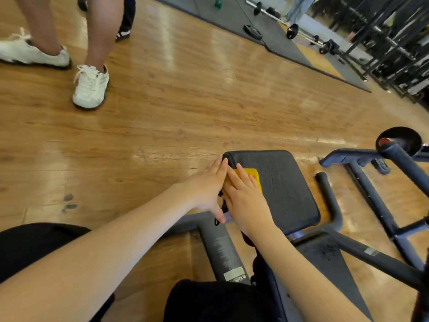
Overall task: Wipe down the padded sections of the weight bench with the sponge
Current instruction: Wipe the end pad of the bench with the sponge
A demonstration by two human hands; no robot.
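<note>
A black padded section (285, 189) of the weight bench lies in front of me, tilted, on a dark blue-grey frame (220, 247). A yellow sponge (254, 176) lies flat on the pad near its left edge. My right hand (246, 198) presses on the sponge with straight fingers and covers most of it. My left hand (209, 189) rests flat against the pad's left side, fingers straight, beside the right hand. Wet streaks show on the pad to the right of the sponge.
A padded handle bar (329, 198) curves along the pad's right side. More blue frame tubes (376, 201) stand at the right. A person's legs in white shoes (90, 87) stand on the wooden floor at the upper left. Barbells (290, 22) lie on a grey mat at the back.
</note>
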